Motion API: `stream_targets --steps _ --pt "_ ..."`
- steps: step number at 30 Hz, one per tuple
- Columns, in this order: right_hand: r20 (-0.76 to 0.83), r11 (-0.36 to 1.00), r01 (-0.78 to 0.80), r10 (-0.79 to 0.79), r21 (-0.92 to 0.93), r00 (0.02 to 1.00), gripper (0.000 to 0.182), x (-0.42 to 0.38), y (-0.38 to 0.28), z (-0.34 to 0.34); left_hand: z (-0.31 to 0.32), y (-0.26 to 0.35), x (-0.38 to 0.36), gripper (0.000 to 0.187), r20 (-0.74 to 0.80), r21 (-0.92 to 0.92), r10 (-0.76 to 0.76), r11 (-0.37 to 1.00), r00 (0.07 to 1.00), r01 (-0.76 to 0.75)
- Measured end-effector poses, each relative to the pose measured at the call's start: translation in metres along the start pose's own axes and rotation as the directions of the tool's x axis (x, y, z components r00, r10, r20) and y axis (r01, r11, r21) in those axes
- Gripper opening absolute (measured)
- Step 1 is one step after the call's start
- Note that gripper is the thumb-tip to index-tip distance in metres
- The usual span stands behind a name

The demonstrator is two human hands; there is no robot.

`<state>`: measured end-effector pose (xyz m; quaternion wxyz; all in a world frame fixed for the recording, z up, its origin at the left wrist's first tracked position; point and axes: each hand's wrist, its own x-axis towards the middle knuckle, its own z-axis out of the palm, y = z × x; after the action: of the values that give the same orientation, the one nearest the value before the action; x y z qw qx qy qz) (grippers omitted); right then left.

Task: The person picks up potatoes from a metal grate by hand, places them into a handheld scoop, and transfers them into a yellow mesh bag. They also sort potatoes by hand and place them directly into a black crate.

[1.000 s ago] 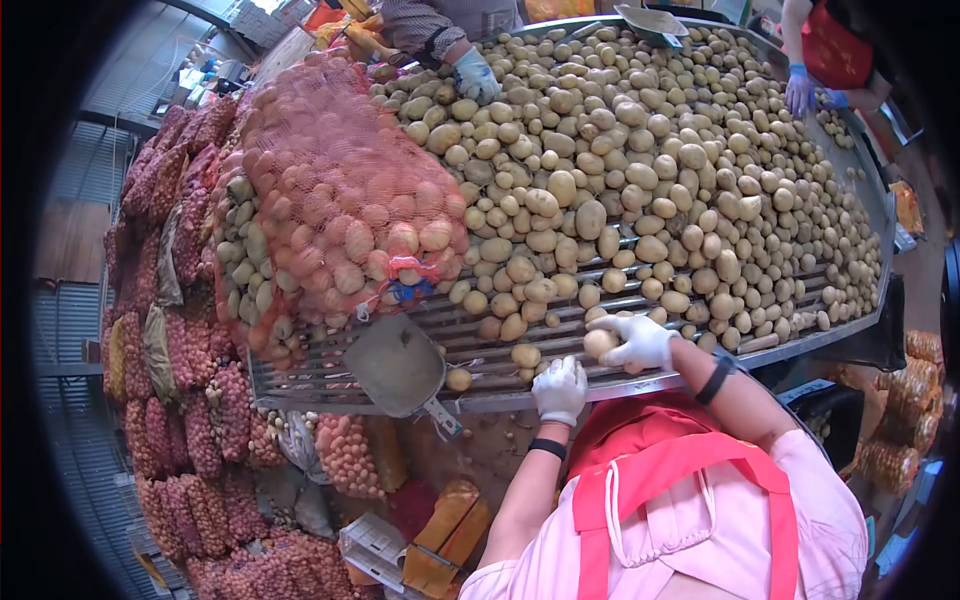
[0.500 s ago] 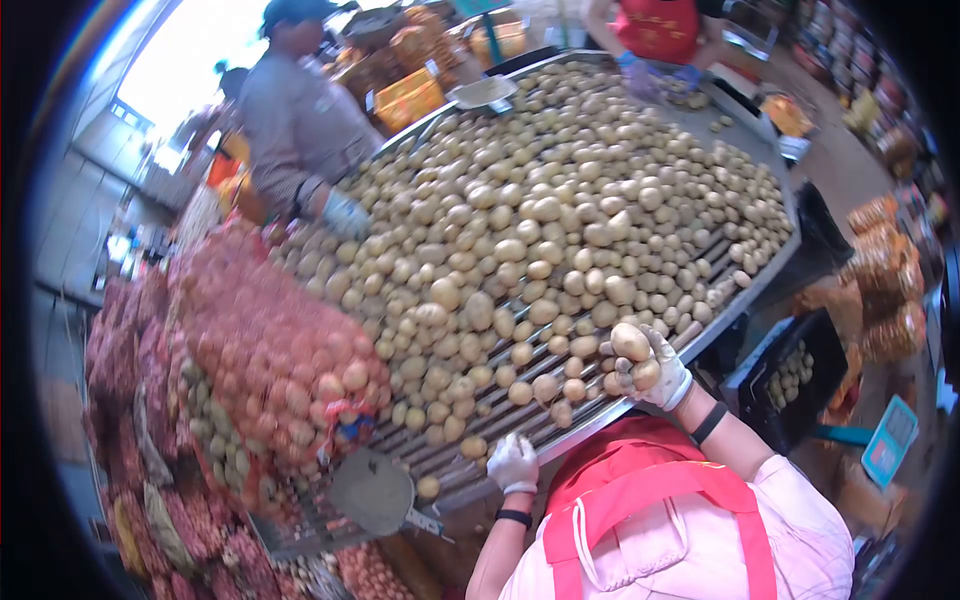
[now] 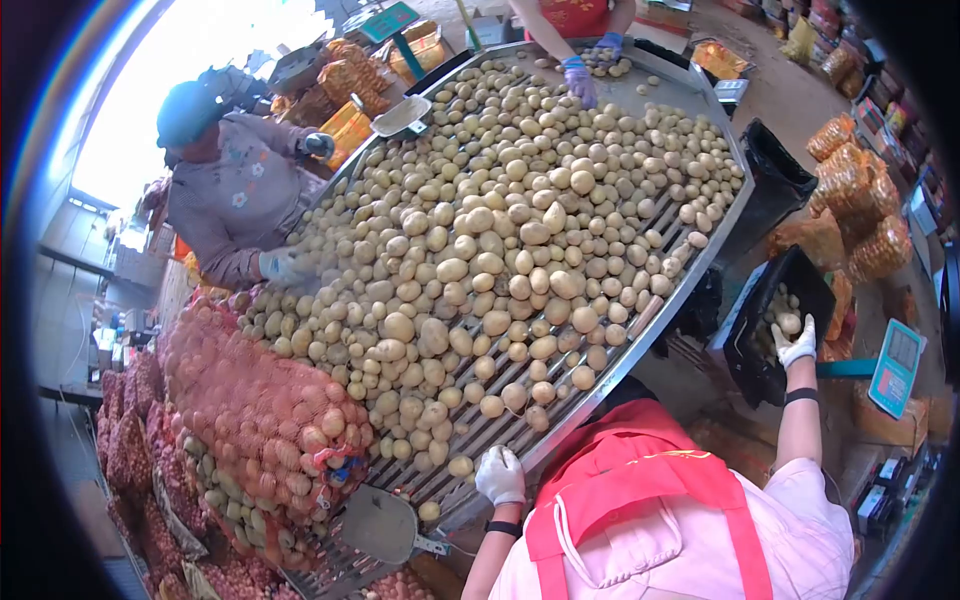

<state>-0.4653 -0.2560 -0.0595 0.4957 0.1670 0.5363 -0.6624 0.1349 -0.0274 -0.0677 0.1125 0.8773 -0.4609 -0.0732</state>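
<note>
- Right hand (image 3: 795, 346) dips into bin (image 3: 745, 345), seemingly placed for easy reach; grip on potatoes (image 3: 788, 323) unclear.
- Left hand (image 3: 500, 476), clenched, rests at table (image 3: 632, 362) edge, perhaps for balance.

Potato-sorting workplace, with slatted table (image 3: 660, 308) and sacks (image 3: 262, 400).

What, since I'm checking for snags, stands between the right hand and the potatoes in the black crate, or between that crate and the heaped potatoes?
Nothing visible stands between the right hand and the crate potatoes it reaches; its fingers are right at them. Between the black crate and the heaped potatoes runs the table's metal rim.
</note>
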Motion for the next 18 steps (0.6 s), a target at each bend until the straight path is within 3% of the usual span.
stream_targets --steps 4,5,6,7,8,10,12,14,16,18 --pt "-0.001 0.959 0.006 -0.006 -0.284 1.000 0.053 0.056 0.048 0.024 0.002 -0.001 -0.001 0.018 -0.035 0.007 -0.004 1.000 0.999 0.004" --pt "0.275 0.937 -0.029 0.132 -0.349 0.952 0.049 0.060 0.071 0.031 0.001 0.001 -0.001 0.017 -0.043 0.005 -0.014 1.000 0.999 0.014" --pt "0.320 0.857 0.133 0.038 -0.497 0.947 0.040 0.000 0.102 0.073 0.002 0.002 -0.001 0.017 -0.048 -0.001 -0.025 1.000 0.999 0.025" --pt "0.413 0.681 0.291 0.018 -0.672 0.911 0.032 -0.062 0.128 0.110 0.003 0.002 -0.001 0.016 -0.057 0.004 -0.020 1.000 0.998 0.021" --pt "0.528 0.545 0.431 0.025 -0.719 0.849 0.029 -0.095 0.155 0.133 0.004 0.001 -0.001 0.016 -0.053 0.010 -0.024 1.000 0.998 0.025" --pt "0.830 0.128 0.821 0.066 -0.557 0.553 0.033 -0.118 0.209 0.155 0.006 0.000 -0.002 0.016 -0.047 0.018 -0.033 0.999 0.998 0.034" --pt "0.896 -0.074 0.912 0.170 -0.403 0.409 0.041 -0.138 0.256 0.167 0.006 0.001 0.000 0.016 -0.072 0.012 -0.025 1.000 0.997 0.026" --pt "0.894 -0.405 0.901 0.330 -0.155 0.302 0.048 -0.166 0.280 0.183 0.006 0.000 -0.002 0.016 -0.082 0.000 -0.024 1.000 0.996 0.024" --pt "0.848 -0.432 0.897 0.439 -0.092 0.299 0.052 -0.164 0.301 0.186 0.003 0.002 -0.002 0.016 -0.071 -0.002 -0.044 0.999 0.997 0.044" --pt "0.812 -0.375 0.914 0.479 -0.154 0.333 0.050 -0.162 0.299 0.196 0.003 0.003 -0.001 0.015 -0.076 0.003 -0.061 0.998 0.995 0.062"
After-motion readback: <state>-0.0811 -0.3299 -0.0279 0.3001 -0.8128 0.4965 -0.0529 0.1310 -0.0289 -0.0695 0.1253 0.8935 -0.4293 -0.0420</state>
